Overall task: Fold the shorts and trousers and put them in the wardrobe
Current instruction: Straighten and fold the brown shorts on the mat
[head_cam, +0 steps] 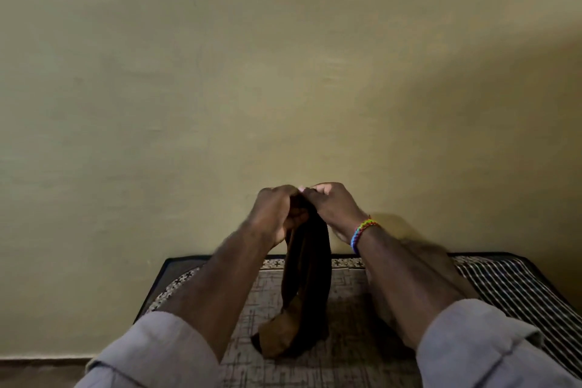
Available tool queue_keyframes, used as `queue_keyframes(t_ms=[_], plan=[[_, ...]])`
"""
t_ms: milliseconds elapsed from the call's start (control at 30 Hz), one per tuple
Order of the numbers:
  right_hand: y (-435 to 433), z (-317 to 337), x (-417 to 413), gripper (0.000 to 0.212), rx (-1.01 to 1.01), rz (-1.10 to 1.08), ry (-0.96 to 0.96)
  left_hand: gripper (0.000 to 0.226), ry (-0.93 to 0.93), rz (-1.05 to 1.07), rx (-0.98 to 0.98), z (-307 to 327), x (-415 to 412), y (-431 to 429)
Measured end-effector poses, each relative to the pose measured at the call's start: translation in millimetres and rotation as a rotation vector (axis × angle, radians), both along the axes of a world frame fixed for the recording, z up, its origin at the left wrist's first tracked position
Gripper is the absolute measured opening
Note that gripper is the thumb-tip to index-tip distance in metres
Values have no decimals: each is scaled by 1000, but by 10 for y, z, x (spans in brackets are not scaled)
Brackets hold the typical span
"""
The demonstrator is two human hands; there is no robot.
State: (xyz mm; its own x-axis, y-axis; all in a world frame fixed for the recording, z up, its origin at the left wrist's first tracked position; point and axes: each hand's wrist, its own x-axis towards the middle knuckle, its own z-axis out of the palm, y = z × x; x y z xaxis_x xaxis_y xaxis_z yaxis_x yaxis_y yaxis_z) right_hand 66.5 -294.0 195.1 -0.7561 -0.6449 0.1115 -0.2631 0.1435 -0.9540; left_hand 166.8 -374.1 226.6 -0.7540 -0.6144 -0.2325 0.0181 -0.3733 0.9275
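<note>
Above the patterned bedsheet [346, 290], my left hand [277, 214] and right hand [333, 205] pinch a dark brown cloth garment [307, 277], hanging bunched, hem touching down.

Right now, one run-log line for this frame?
phase: folding | left hand: grip on dark brown garment top | right hand: same | garment: hanging, lower end on patterned bed cover | wardrobe: unseen

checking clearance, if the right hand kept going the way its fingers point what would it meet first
Probably the left hand: the right hand points leftward at it, both pinching the top of the dark brown garment, knuckles nearly touching. Depth is unclear.
</note>
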Motion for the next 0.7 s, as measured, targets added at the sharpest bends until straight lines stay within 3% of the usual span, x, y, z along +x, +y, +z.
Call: queue_keyframes(t_ms=[100, 233, 333, 400, 433, 533, 600, 700], plan=[[175, 5, 9, 37, -42, 190, -39, 39, -111, -208, -94, 88, 82, -59], [413, 113, 73, 25, -167, 293, -133, 36, -66, -417, -455, 195, 240, -163], [548, 324, 115, 27, -191, 403, -166, 79, 23, -348, -971, 215, 294, -344], [660, 503, 132, 28, -170, 491, -180, 110, -44, -503, -1052, 213, 332, -453], [716, 586, 125, 25, -156, 531, -181, 110, -92, -629, -1025, 210, 350, -472], [826, 786, 67, 22, -140, 581, -165, 59, -168, -904, -926, 211, 353, -424], [858, 838, -23, 25, -163, 560, -157, 37, -171, -902, -873, 217, 340, -434], [860, 750, -191, 27, -175, 417, -160, 32, -160, -771, -868, 225, 297, -575]])
